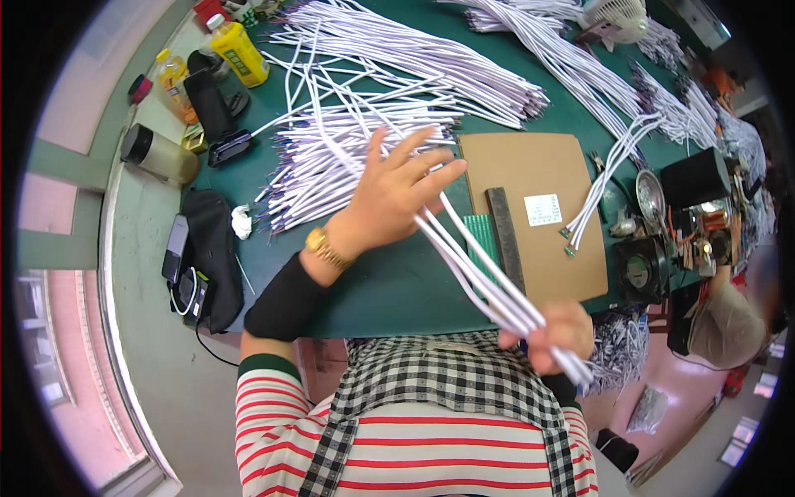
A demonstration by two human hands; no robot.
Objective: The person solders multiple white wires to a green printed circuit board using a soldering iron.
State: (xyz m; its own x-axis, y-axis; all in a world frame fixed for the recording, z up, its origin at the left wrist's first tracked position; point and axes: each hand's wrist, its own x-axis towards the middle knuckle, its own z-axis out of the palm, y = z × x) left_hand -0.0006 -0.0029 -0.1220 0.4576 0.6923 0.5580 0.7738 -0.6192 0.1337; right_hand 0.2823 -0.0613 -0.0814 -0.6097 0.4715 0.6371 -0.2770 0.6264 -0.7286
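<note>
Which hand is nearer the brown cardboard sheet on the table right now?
Left. The left hand is spread open just beside the cardboard sheet, fingertips almost at its left edge. The right hand grips a bundle of white wires below the sheet, nearer the body.

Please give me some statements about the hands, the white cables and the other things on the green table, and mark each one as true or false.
1. The right hand grips a bundle of white cables. True.
2. The left hand is closed in a fist. False: its fingers are spread open over the cables.
3. A gold wristwatch sits on the left wrist. True.
4. A brown cardboard sheet lies on the green table. True.
5. The yellow bottle lies on the cardboard sheet. False: it stands at the table's far left corner.
</note>
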